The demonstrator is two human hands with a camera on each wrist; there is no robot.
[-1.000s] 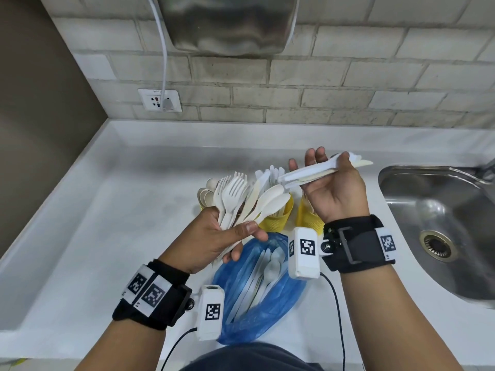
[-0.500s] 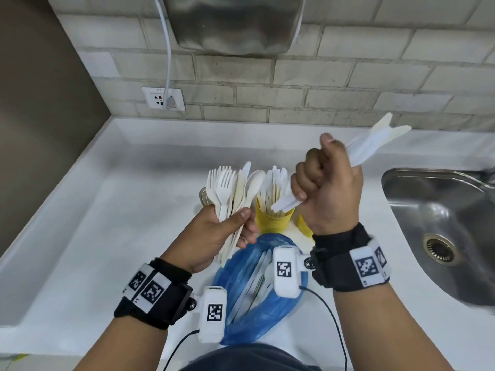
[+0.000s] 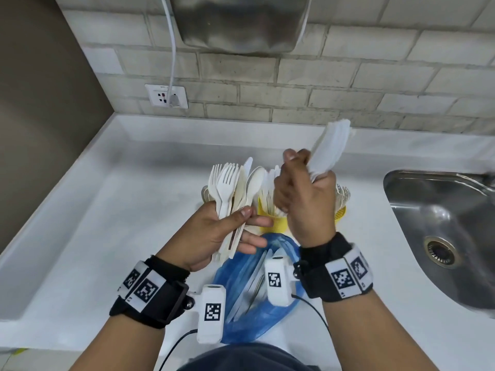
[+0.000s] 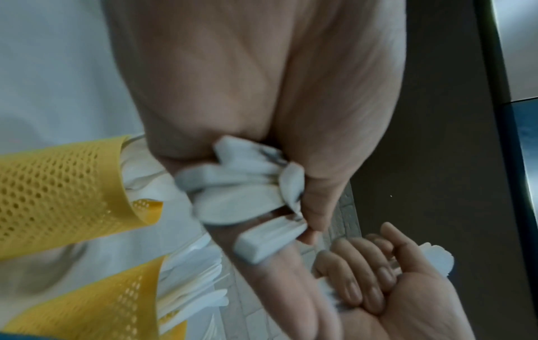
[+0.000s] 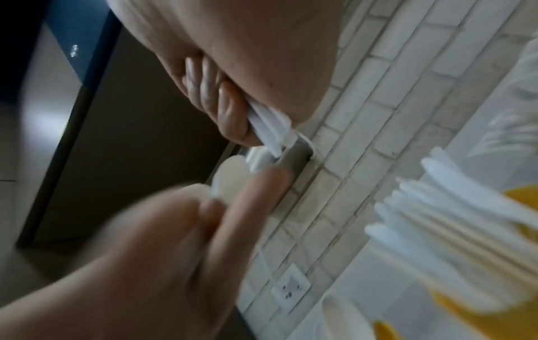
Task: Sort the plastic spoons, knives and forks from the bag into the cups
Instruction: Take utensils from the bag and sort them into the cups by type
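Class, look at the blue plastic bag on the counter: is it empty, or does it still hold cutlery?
Not empty. The blue plastic bag lies on the white counter, and pale utensil handles show through it beneath the wrists.

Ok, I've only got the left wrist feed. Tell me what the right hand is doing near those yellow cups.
Observer: The right hand grips a blurred bundle of white cutlery, free ends pointing up toward the wall. It appears to be over the yellow cups.
Operator: Now list what sticks out of the left hand's top.
Observer: The left hand holds a mixed bundle: forks, a spoon and one knife tip.
Operator: Report the bag.
Observer: The blue bag lies on the counter below both hands, with cutlery inside.
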